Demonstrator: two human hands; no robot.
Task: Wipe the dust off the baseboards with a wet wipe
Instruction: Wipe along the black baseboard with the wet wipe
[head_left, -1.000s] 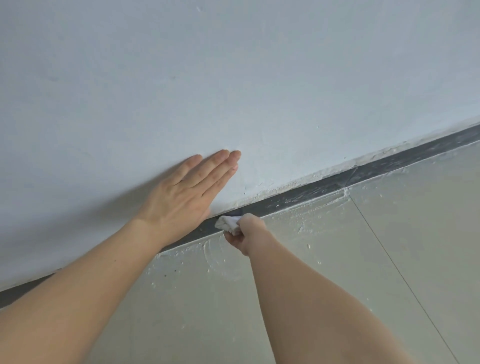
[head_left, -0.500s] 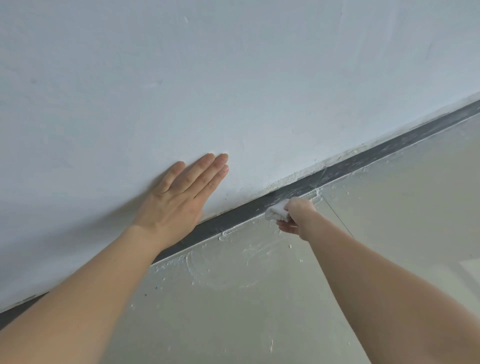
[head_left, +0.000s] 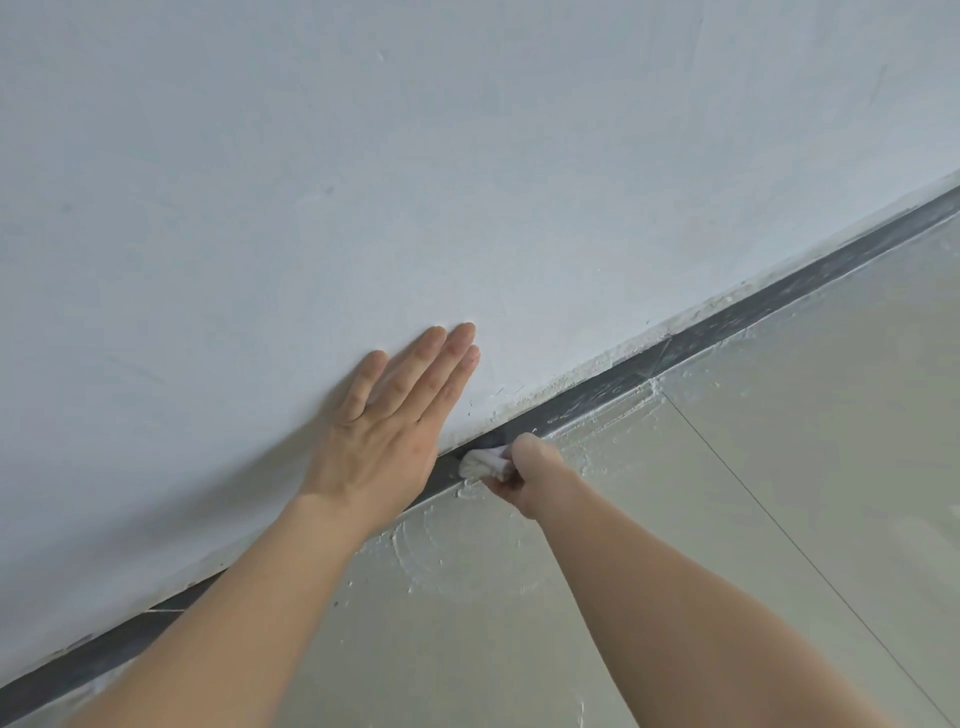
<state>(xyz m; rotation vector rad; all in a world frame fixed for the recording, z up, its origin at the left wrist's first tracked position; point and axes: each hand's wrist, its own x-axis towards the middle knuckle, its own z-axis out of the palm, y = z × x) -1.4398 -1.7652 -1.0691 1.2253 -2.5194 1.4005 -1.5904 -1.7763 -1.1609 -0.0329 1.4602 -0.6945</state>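
A dark grey baseboard (head_left: 691, 345) runs diagonally from lower left to upper right between the wall and the floor, with white dusty smears on its right stretch. My right hand (head_left: 524, 475) is closed around a bunched white wet wipe (head_left: 483, 463) and presses it against the baseboard. My left hand (head_left: 387, 434) lies flat on the wall just left of the wipe, fingers straight and together, its heel covering a piece of the baseboard.
The white plastered wall (head_left: 467, 156) fills the upper part of the view. Pale grey floor tiles (head_left: 779, 493) lie below, with white smear marks along the baseboard and a thin grout line (head_left: 769, 514) running down to the right.
My right hand with the wipe slid right along the baseboard, then came back left, close beside my left hand. The left hand stayed flat on the wall.
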